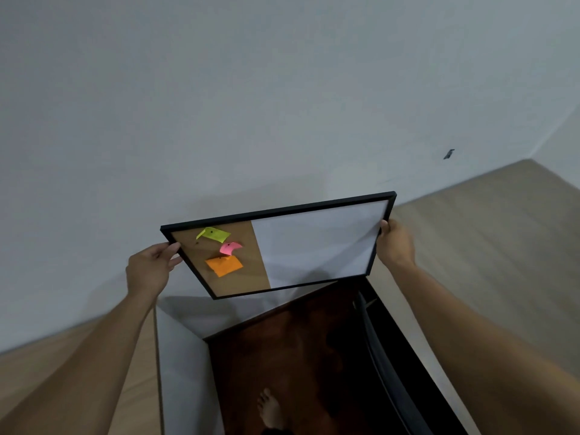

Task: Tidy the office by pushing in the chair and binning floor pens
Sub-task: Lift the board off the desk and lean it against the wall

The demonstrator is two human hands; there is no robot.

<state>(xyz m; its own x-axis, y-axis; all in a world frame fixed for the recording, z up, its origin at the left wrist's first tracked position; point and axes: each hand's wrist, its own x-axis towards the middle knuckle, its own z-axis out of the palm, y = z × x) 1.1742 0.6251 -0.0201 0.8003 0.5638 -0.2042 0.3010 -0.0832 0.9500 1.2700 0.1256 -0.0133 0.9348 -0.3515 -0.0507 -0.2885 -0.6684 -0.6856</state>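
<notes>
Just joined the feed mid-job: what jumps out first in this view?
A black-framed board, half cork and half whiteboard, is held up at centre against the white wall, the left hand and right hand gripping its side edges. Yellow, pink and orange sticky notes are pinned to the cork half. Below, a bare foot stands on a dark reddish-brown surface.

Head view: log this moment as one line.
left hand: grips board left edge | right hand: grips right edge | board: lifted near wall | notes: three pinned

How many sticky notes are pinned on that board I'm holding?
3, all on the cork half of the board: a yellow note uppermost, a pink note below it, an orange note lowest. None look hidden.
</notes>
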